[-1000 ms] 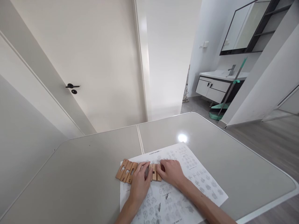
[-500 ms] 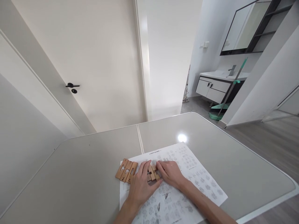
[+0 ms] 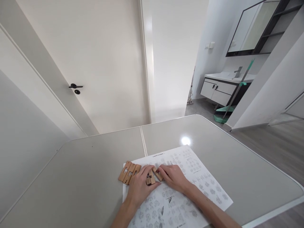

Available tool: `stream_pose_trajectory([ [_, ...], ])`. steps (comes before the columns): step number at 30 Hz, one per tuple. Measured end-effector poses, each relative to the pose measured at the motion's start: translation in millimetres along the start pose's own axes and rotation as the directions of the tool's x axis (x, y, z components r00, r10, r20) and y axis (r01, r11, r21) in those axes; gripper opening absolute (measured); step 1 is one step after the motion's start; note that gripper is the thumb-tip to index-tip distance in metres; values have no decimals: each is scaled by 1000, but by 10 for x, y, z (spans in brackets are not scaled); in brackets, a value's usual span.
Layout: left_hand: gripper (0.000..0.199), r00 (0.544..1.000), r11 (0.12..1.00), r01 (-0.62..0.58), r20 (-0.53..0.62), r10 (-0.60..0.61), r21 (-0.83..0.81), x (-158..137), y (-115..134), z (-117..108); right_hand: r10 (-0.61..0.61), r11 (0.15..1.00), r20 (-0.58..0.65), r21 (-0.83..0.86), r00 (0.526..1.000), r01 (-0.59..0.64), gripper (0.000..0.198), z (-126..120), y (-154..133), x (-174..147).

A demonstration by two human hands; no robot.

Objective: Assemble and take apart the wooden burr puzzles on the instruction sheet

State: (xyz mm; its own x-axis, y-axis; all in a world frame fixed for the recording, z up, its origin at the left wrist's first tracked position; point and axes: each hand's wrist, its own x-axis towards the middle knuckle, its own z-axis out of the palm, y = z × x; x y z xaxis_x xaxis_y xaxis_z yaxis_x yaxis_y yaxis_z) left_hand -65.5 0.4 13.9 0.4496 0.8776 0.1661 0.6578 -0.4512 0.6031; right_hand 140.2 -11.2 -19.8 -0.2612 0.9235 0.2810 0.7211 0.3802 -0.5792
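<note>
Over the printed paper, my left hand [image 3: 140, 183] curls around small notched wooden puzzle blocks [image 3: 150, 178], its thumb along their near side. Just to the right, my right hand [image 3: 173, 176] pinches a separate notched wooden puzzle piece [image 3: 157, 173], which lies slanted with a narrow gap from the left hand's blocks. Three flat wooden pieces with cut-out slots [image 3: 129, 172] lie side by side at the sheet's left edge, partly behind my left hand. Printed on the paper sheet [image 3: 201, 177] are rows of small block drawings and some text.
A grey table [image 3: 78, 177] with a pale edge and a seam across it bears everything. Behind it stands a closed door with a black handle [image 3: 76, 86]. At the far right are a sink cabinet [image 3: 217, 90] and a green dustpan [image 3: 220, 118].
The wooden pieces between my hands have come apart: the left hand's blocks moved left, and the piece at my right hand now sits separate. The view has shifted slightly.
</note>
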Motion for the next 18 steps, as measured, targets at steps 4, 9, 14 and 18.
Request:
stream_pose_trajectory([
  [4,57,1000,1000,20,-19,-19,13,-6,-33,16,9,1000,11,24,1000,-10,41,11,13,6],
  [9,58,999,998,45,-8,-45,40,-7,-38,46,-23,999,20,37,1000,22,43,-3,6,-6],
  [14,53,998,998,55,-1,-55,42,7,-1,30,-60,997,17,48,998,59,44,-28,-10,-13],
  [18,50,999,999,45,-13,-45,11,15,-3,22,-58,996,26,66,998,56,44,-41,-24,-17],
])
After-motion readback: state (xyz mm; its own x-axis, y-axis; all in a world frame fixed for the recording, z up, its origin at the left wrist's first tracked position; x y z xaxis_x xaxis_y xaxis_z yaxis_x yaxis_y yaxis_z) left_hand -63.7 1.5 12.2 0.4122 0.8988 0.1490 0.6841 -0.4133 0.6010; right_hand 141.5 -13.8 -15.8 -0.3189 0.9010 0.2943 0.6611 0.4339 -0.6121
